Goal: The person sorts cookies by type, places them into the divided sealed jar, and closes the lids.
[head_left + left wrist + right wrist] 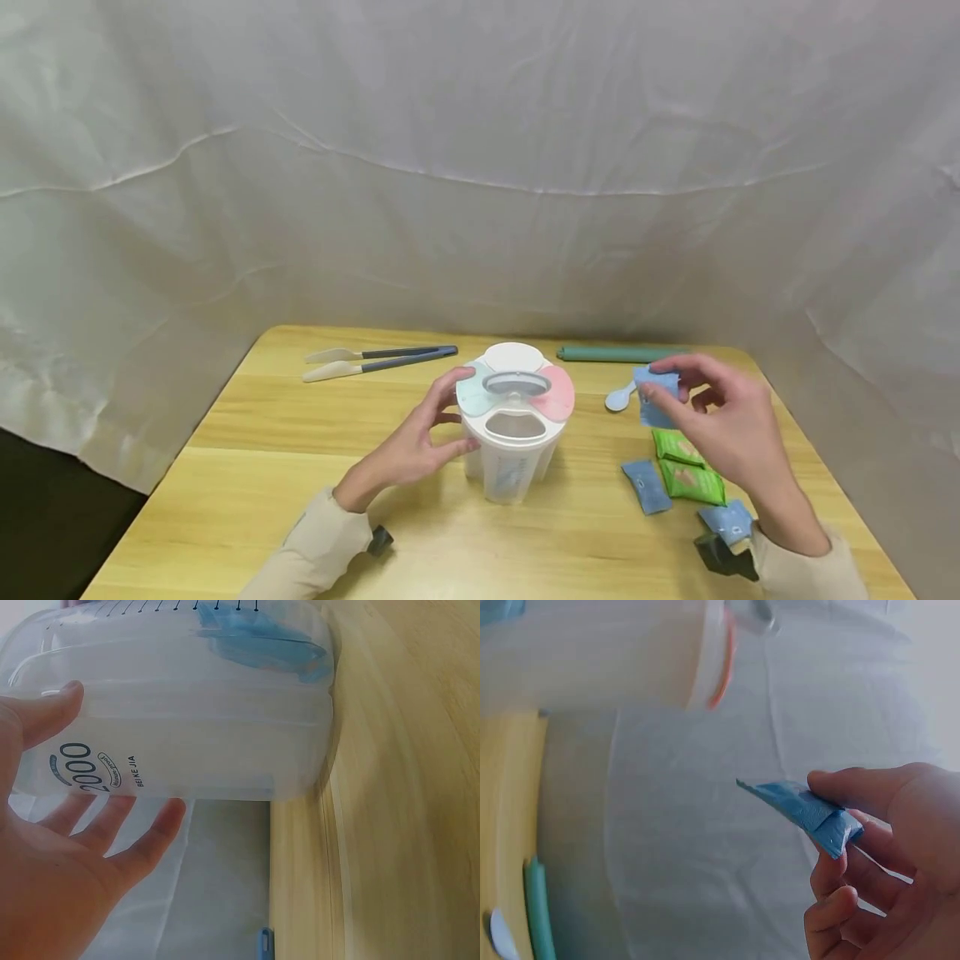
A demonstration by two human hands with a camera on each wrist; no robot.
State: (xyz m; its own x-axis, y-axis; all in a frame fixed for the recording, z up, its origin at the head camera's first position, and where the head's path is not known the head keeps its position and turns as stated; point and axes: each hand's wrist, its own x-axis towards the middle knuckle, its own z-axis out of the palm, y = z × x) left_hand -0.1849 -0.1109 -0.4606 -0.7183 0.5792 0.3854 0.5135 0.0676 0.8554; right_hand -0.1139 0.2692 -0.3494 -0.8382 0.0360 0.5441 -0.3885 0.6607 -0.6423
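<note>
A clear storage container [512, 467] stands upright on the table, its lid sectioned in white, pale blue and pink. The front lid section has an uncovered opening [516, 425], and blue packaging [262, 645] shows through the wall near the bottom. My left hand [412, 446] grips the container's left side, thumb toward the front and fingers round the other side. To the right of the container, above the table, my right hand [731, 417] pinches a small blue packet [802, 806] between thumb and fingers. The packet is apart from the container.
Two green packets [692, 482] lie at the right, with a blue packet [647, 486] and another blue packet [727, 522] beside them. A pale spoon [618, 398] is near the right hand. Tongs [390, 360] and a green stick-like thing [618, 354] lie along the back.
</note>
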